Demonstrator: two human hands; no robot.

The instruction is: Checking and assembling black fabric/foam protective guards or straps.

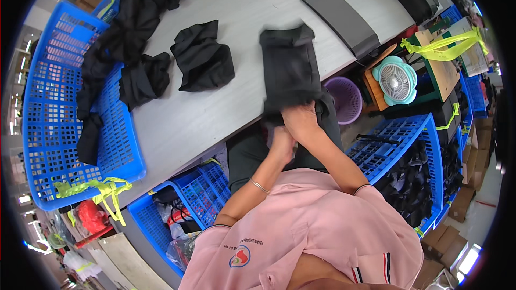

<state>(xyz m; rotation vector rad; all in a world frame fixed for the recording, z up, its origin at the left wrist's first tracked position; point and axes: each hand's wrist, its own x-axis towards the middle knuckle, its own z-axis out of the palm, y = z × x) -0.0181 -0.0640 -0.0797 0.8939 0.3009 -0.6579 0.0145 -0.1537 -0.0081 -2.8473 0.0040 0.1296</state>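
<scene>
A rectangular black fabric piece (290,70), perhaps a sleeve or pouch, stretches away from me over the table's near edge. Its far end is smeared by motion. My right hand (301,122) grips its near end, the fingertips hidden by the cloth. Just below and to the left, my left hand (283,144) is closed with curled fingers, close against the fabric's lower edge; what lies inside it is hidden. Left of the held piece, a crumpled black fabric piece (203,58) lies on the grey table (177,121).
A heap of black fabric (126,35) spills over a large blue basket (37,107) at left. A grey-and-black panel (341,19) lies at the far right of the table. Beside it are a purple bin (344,101), a turquoise fan (396,80) and a blue crate (434,156).
</scene>
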